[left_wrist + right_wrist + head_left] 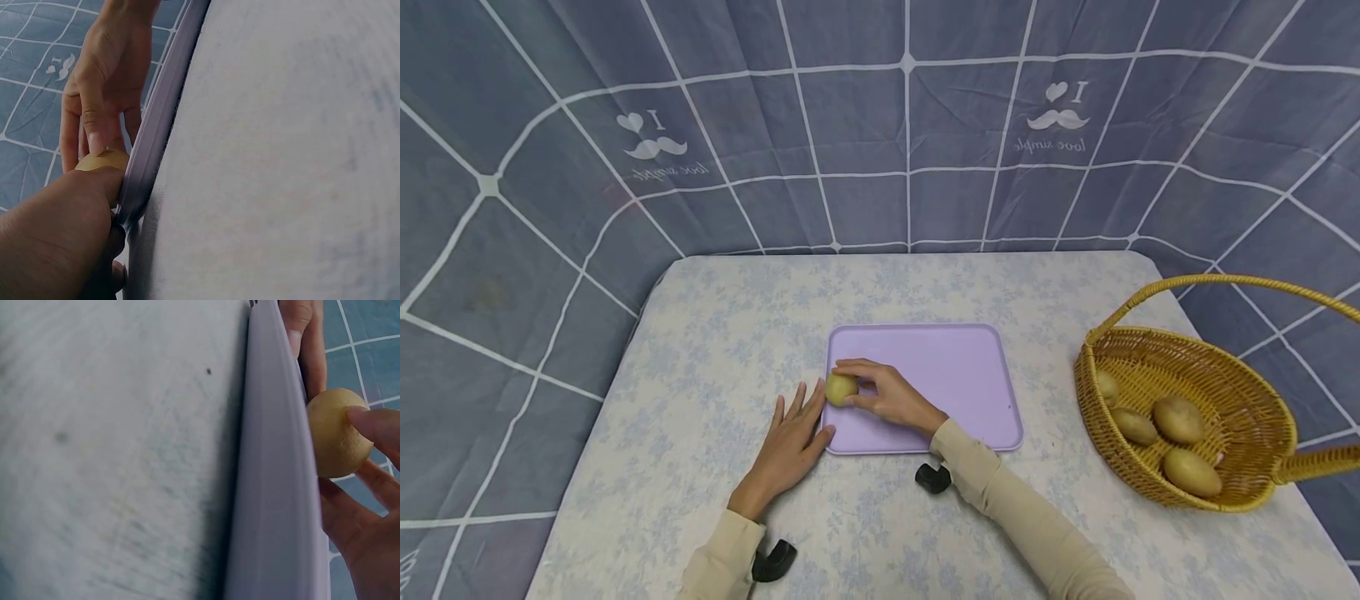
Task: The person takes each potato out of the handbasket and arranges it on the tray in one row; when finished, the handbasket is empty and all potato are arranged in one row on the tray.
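Observation:
Near the left edge of a shallow purple tray (pixel 940 367), my right hand (pixel 891 396) holds a yellowish potato (pixel 840 389) between thumb and fingers. The right wrist view shows the potato (pixel 339 432) close behind the tray's wall (pixel 275 456), with the thumb against its side. Flat beside the tray's left rim lies my left hand (pixel 790 450), its fingers spread straight and the fingertips close to the potato. In the left wrist view the potato (pixel 103 160) is partly hidden behind the left hand (pixel 62 231).
A yellow woven basket (pixel 1247 375) with a tall handle stands at the table's right side and holds several potatoes (pixel 1180 419). A pale floral cloth covers the table (pixel 737 333). Behind hangs a grey-blue checked curtain (pixel 865 125).

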`<state>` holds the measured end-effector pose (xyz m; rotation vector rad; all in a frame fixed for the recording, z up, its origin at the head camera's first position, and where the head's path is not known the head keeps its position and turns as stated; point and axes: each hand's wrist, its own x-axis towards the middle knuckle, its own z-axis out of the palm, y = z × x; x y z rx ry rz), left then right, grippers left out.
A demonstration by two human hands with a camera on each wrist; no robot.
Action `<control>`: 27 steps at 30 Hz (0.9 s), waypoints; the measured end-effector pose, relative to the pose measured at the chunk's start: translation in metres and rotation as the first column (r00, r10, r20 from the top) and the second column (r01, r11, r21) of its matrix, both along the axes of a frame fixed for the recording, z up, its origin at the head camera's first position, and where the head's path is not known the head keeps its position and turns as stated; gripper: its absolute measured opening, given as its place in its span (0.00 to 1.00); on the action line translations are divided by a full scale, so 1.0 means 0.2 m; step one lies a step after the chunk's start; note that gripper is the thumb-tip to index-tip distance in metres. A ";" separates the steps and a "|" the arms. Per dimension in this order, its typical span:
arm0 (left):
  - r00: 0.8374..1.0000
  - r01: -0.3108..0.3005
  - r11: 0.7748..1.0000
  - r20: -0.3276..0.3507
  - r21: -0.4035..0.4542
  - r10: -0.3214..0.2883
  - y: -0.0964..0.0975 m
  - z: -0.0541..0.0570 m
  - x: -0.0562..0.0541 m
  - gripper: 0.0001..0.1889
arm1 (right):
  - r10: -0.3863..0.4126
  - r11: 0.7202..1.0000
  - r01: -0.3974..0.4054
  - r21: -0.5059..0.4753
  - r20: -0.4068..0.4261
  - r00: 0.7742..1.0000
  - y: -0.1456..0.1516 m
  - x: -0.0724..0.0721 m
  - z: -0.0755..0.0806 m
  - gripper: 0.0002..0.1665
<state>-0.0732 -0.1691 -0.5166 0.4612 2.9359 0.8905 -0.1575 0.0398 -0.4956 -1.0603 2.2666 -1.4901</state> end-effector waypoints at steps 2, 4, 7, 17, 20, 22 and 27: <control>1.000 0.001 1.000 0.001 0.002 -0.001 0.00 0.00 0.00 0.35 | 0.013 1.000 -0.013 -0.003 0.000 1.000 0.00 0.00 0.00 0.30; 1.000 0.002 1.000 0.003 0.004 -0.002 0.00 0.00 0.00 0.35 | 0.018 1.000 -0.018 -0.006 0.005 1.000 0.00 0.00 0.00 0.30; 1.000 0.000 1.000 0.001 0.003 0.000 0.00 -0.01 0.00 0.35 | 0.006 1.000 -0.007 0.013 0.009 1.000 0.00 0.00 0.00 0.31; 0.999 -0.006 1.000 -0.033 0.020 0.007 0.00 -0.02 -0.01 0.36 | -0.021 0.997 0.021 0.074 0.008 1.000 0.00 -0.01 0.02 0.33; 0.999 -0.009 1.000 -0.030 0.024 0.010 0.00 -0.02 -0.01 0.37 | -0.027 0.997 0.027 0.072 0.009 1.000 0.01 -0.01 0.02 0.32; 1.000 -0.012 1.000 -0.027 0.027 0.012 0.00 -0.01 -0.01 0.37 | -0.034 0.997 0.034 0.069 0.007 0.999 0.01 -0.01 0.02 0.32; 1.000 -0.021 0.999 -0.018 0.031 0.021 0.00 -0.01 -0.01 0.38 | -0.056 0.997 0.056 0.058 0.008 0.998 0.05 -0.02 0.03 0.32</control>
